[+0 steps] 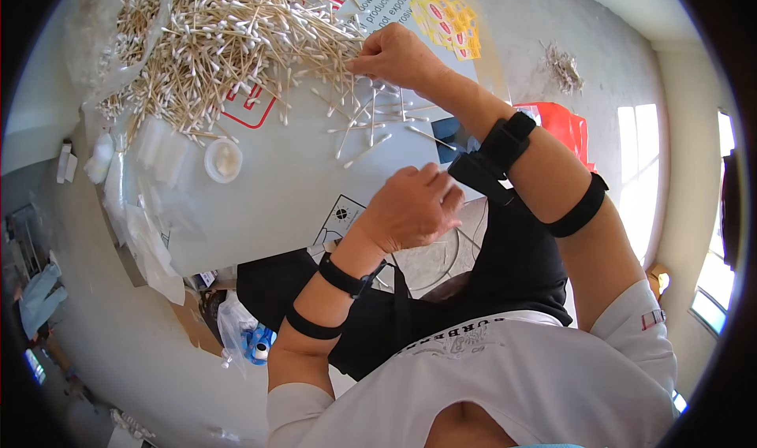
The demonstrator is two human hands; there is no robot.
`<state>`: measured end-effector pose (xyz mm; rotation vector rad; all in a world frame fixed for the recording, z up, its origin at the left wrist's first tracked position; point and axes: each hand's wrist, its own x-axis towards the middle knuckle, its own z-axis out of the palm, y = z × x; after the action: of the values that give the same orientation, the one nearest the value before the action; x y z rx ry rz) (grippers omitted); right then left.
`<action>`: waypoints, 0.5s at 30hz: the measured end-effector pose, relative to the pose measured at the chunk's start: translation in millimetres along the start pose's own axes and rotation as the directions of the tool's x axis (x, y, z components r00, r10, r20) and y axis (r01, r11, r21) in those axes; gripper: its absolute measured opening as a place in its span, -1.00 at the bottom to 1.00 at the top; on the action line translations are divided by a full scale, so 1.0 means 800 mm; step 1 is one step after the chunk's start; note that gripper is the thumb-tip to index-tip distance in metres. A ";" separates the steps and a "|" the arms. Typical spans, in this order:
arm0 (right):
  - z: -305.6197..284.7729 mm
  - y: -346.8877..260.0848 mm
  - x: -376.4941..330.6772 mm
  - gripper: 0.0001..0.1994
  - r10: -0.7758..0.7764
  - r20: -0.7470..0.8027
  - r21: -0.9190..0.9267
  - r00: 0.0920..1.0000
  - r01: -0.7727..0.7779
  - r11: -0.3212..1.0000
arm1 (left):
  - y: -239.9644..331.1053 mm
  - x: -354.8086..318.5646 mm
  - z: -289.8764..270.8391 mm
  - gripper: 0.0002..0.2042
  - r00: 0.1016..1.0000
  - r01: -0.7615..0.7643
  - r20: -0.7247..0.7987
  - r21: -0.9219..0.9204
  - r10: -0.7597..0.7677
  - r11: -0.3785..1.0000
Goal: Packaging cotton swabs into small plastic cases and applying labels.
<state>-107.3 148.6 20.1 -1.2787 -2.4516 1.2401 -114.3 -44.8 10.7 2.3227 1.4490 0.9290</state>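
Observation:
A big heap of cotton swabs with pale sticks and white tips covers the far left of the table. My right hand is at the heap's right edge, its fingertips pinched on a cotton swab among the others. Below it, several loose cotton swabs lie scattered on the tabletop. My left hand hovers by the table's near edge with its fingers curled in. Whatever it may hold is hidden by the fingers. Black straps circle both of my forearms.
A round white tub and clear plastic cylinders stand on the grey table at the left. Yellow packets lie at the far right. A red bag sits beyond my right forearm. Another swab pile is on the floor.

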 end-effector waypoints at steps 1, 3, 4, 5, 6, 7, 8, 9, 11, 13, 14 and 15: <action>-0.003 -0.002 0.002 -0.75 0.009 0.042 0.095 0.999 -0.012 0.995 | 0.006 0.000 0.007 -0.83 0.992 -0.126 0.018 0.015 0.125 0.992; -0.006 -0.006 0.004 -0.74 0.008 0.087 0.189 0.996 -0.024 0.982 | 0.013 -0.004 0.018 -0.84 0.991 -0.120 0.066 0.102 0.113 0.988; -0.007 -0.006 0.004 -0.74 0.022 0.078 0.136 0.997 -0.033 0.990 | 0.013 -0.005 0.021 -0.85 0.988 -0.123 0.114 0.183 0.104 0.975; -0.007 -0.008 0.004 -0.74 0.036 0.069 0.082 0.997 -0.042 0.996 | 0.011 -0.006 0.022 -0.85 0.988 -0.122 0.114 0.188 0.102 0.975; -0.004 -0.010 0.004 -0.74 0.031 0.069 0.084 0.997 -0.036 0.996 | 0.009 -0.007 0.023 -0.87 0.991 -0.114 0.093 0.179 0.099 0.977; 0.001 -0.013 0.004 -0.75 0.046 0.011 0.040 0.999 -0.047 0.998 | 0.008 -0.006 0.022 -0.88 0.993 -0.106 0.072 0.167 0.095 0.980; 0.007 -0.016 0.004 -0.76 0.060 -0.047 -0.003 0.997 -0.060 0.998 | 0.002 -0.006 0.019 -0.88 0.993 -0.105 0.072 0.171 0.093 0.980; 0.015 -0.019 0.003 -0.76 0.056 -0.045 -0.002 0.997 -0.056 0.998 | -0.007 -0.005 0.016 -0.90 0.995 -0.095 0.053 0.173 0.087 0.980; 0.027 -0.020 0.002 -0.77 0.072 -0.097 -0.004 0.993 -0.073 0.997 | -0.018 0.000 0.007 -0.92 0.998 -0.058 -0.029 0.096 0.061 0.994; 0.032 -0.015 0.007 -0.79 0.082 -0.096 0.049 0.992 -0.078 0.996 | -0.031 0.005 -0.002 -0.91 0.999 0.026 -0.044 0.217 -0.017 0.976; 0.033 -0.017 0.010 -0.80 0.090 -0.089 0.107 0.992 -0.080 0.991 | -0.041 0.005 -0.007 -0.89 0.993 0.114 -0.064 0.336 -0.098 0.935; 0.030 -0.016 0.011 -0.80 0.088 -0.090 0.107 0.992 -0.078 0.991 | -0.052 0.003 -0.013 -0.88 0.986 0.152 -0.117 0.384 -0.116 0.911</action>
<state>-131.9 136.4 11.2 -1.3909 -2.2602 1.2761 -150.1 -24.4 -2.0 2.4299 1.9638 0.7719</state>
